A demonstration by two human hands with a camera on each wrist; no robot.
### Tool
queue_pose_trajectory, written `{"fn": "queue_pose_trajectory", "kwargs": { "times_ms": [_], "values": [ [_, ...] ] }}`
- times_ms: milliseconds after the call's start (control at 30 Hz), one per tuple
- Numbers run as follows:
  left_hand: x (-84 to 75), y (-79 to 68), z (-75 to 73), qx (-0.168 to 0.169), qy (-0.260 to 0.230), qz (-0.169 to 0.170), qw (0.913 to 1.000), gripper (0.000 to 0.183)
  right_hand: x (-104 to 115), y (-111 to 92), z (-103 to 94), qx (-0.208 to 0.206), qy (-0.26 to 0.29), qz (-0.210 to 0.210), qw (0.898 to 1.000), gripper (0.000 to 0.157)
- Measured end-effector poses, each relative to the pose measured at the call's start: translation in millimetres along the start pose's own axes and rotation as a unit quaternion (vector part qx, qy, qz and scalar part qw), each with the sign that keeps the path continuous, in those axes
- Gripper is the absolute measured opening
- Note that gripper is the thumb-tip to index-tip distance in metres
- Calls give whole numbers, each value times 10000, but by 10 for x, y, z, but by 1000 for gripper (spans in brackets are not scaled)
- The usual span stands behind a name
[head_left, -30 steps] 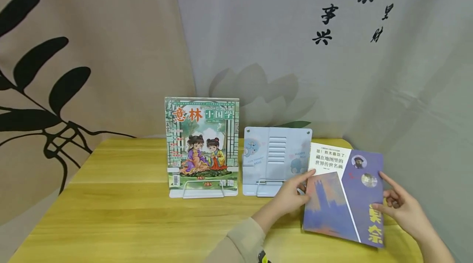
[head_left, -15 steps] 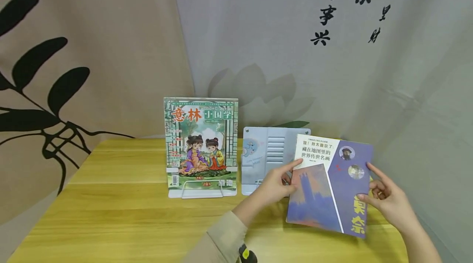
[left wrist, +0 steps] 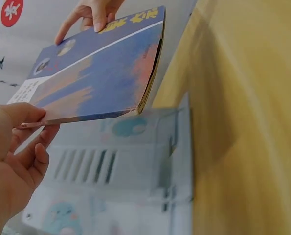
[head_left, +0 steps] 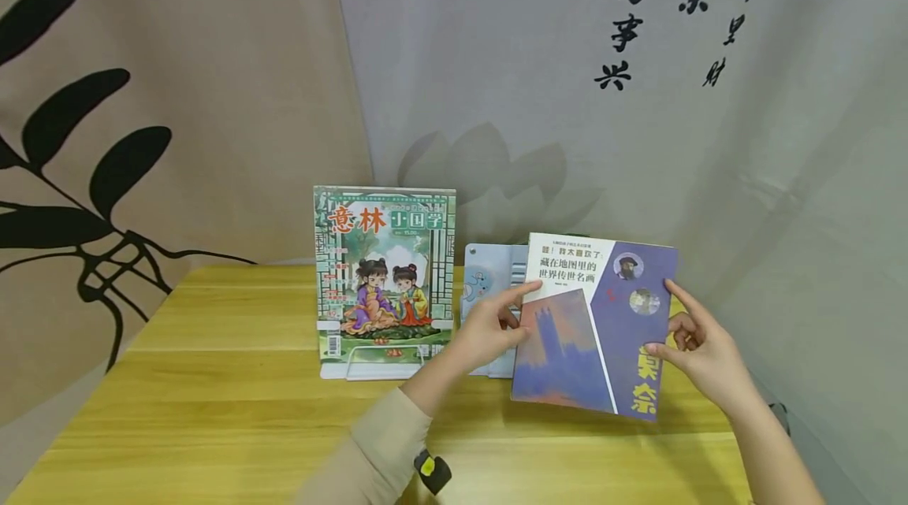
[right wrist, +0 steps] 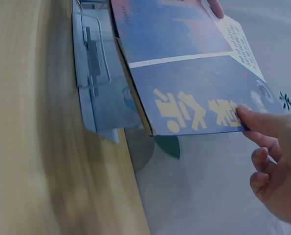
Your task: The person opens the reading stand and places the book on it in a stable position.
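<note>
A purple and white book (head_left: 624, 332) with a painted tower on its cover is held between both hands, lifted off the table. My left hand (head_left: 485, 332) pinches its left edge; my right hand (head_left: 705, 347) pinches the right edge, thumb on the cover. Behind the book stands a pale blue book stand (head_left: 485, 272), mostly hidden in the head view. The left wrist view shows the slotted back plate of this book stand (left wrist: 121, 171) just beyond the book. In the right wrist view, the wire holder at the base of the book stand (right wrist: 103, 54) shows beside the book's lower edge.
To the left, a green magazine (head_left: 386, 269) with two cartoon figures leans upright on a second stand (head_left: 386, 370). Both stands are on the yellow wooden table (head_left: 213, 410). A grey curtain (head_left: 496, 56) with dark lettering hangs behind.
Both hands have carried the book leftward and upward, from the right of the blue stand to in front of it. The magazine and the stands have stayed in place.
</note>
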State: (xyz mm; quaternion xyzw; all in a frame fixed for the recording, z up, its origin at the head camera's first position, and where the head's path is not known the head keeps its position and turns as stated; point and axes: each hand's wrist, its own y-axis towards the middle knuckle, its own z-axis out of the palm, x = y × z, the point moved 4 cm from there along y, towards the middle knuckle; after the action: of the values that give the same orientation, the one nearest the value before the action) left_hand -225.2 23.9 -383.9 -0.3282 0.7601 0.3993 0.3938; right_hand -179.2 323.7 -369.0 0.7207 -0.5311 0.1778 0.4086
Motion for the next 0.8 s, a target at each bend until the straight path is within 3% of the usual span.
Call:
{"fn": "queue_pose_trajectory", "kwargs": {
  "times_ms": [300,433,633,800],
  "values": [
    [-138,86,-403,-242,574,192,9979,63,249,333,77,-154,-210,-347,9991,97],
    [-174,125,-560,-494,789,229,9954,62,347,497,117,-268,-264,-540,9978,96],
    [-219,213,-743,-998,997,581,9883,58,460,730,177,-300,-188,-728,9967,95],
    [-220,259,-862,-1218,1106,685,9840,58,501,901,261,-293,-51,-818,9962,94]
  ]
}}
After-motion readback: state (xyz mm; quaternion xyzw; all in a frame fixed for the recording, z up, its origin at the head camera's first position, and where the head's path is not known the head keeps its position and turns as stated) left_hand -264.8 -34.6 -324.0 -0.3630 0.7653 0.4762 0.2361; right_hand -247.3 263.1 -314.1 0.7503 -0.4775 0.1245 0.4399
